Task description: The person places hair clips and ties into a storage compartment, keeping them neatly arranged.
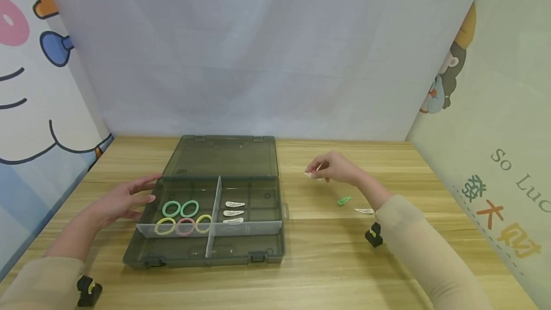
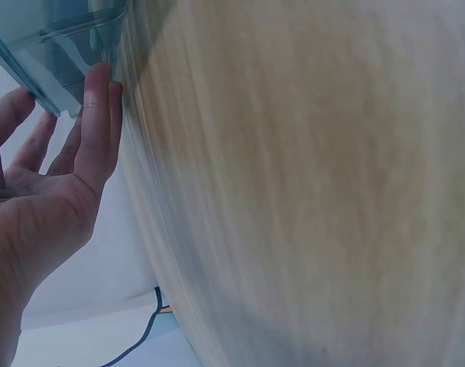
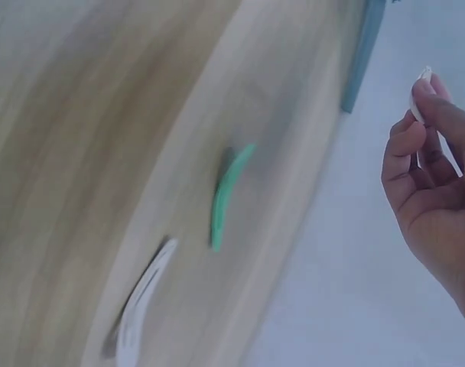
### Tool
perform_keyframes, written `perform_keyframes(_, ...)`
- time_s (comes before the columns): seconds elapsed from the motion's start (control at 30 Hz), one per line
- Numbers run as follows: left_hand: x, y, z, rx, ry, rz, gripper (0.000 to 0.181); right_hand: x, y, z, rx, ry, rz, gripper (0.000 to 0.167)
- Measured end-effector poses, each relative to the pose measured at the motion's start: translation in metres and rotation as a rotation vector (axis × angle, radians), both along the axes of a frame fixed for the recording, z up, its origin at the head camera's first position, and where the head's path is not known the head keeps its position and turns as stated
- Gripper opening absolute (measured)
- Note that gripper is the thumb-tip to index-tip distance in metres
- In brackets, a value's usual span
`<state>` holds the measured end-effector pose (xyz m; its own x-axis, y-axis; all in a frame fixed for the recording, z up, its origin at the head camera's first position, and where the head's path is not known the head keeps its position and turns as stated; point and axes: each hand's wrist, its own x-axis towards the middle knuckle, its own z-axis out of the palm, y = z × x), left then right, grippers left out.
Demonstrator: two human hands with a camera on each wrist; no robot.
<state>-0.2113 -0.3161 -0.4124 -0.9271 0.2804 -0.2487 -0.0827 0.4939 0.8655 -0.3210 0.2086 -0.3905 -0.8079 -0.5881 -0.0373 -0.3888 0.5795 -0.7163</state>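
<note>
My right hand (image 1: 333,167) is above the table, right of the box, and pinches a white snap hair clip (image 3: 420,95) between thumb and index finger. Below it on the table lie a green hair clip (image 1: 344,201) and another white hair clip (image 1: 364,211). My left hand (image 1: 125,200) rests with extended fingers against the left side of the grey see-through divided box (image 1: 245,255). Inside, the back left compartment holds green hair ties (image 1: 189,208), yellow ones (image 1: 165,226) and a pink one (image 1: 186,227). Three white hair clips (image 1: 234,213) lie in the back right compartment.
The box's lid (image 1: 228,154) lies folded back behind it. White dividers (image 1: 254,228) split the box, and its two front compartments hold nothing visible. A pale curtain (image 1: 258,51) closes off the wooden table's (image 1: 318,262) back edge, with printed panels at both sides.
</note>
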Motion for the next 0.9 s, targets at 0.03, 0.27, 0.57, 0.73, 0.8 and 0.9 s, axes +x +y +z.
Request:
perform_keyframes(0.03,0.000,0.000,0.000,0.000,0.000,0.000,0.072,0.001,-0.001,0.002,-0.006,0.000,-0.001,0.017)
perform_keyframes(0.27,-0.001,-0.001,-0.002,0.008,0.004,0.000,0.072,0.006,-0.012,0.016,-0.025,0.020,-0.001,0.019)
perform_keyframes(0.57,0.000,0.000,0.000,0.000,0.002,0.006,0.072,0.014,-0.031,0.027,-0.080,0.015,0.008,0.020)
perform_keyframes(0.73,0.000,0.001,0.000,0.002,-0.003,0.008,0.072,0.020,-0.044,0.031,-0.112,0.048,0.030,0.017)
perform_keyframes(0.8,0.001,0.001,0.001,0.003,-0.002,0.005,0.071,0.022,-0.050,0.032,-0.126,0.051,0.036,0.016)
perform_keyframes(0.9,0.000,0.001,0.001,0.004,-0.001,0.004,0.071,0.024,-0.058,0.033,-0.134,0.056,0.047,0.015)
